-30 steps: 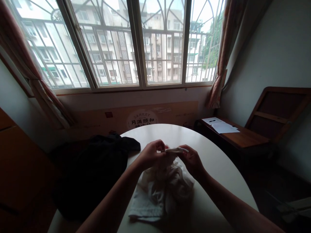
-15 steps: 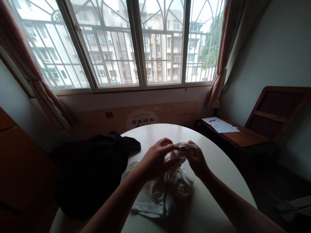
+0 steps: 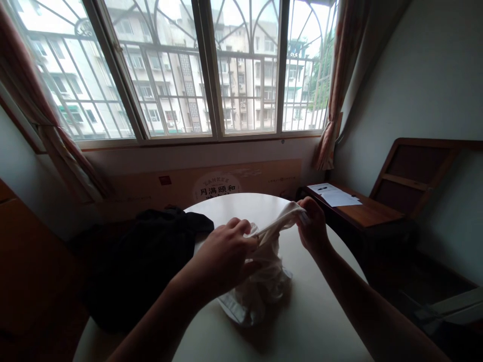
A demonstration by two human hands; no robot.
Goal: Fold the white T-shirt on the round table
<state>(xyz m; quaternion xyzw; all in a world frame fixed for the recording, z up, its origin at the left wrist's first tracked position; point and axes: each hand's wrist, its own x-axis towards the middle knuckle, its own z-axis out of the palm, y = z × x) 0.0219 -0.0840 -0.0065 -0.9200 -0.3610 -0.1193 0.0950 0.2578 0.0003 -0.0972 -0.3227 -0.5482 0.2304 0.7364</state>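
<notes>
A crumpled piece of white cloth, perhaps a garment, hangs between my two hands with its lower folds resting on the round white table. My left hand pinches one end of its upper edge. Farther right and a little higher, my right hand grips the other end, so the edge is stretched in a slanting band. What kind of garment it is cannot be made out. To the left, a heap of black cloth lies over the table's side.
Beyond the table a long printed cardboard panel stands under the barred window. At right is a wooden bench or chair with white papers on it. Curtains hang at both sides.
My hands have moved apart, the right one up and outward, stretching the cloth's edge between them. The white cloth has been lifted somewhat, and the view has shifted slightly.
</notes>
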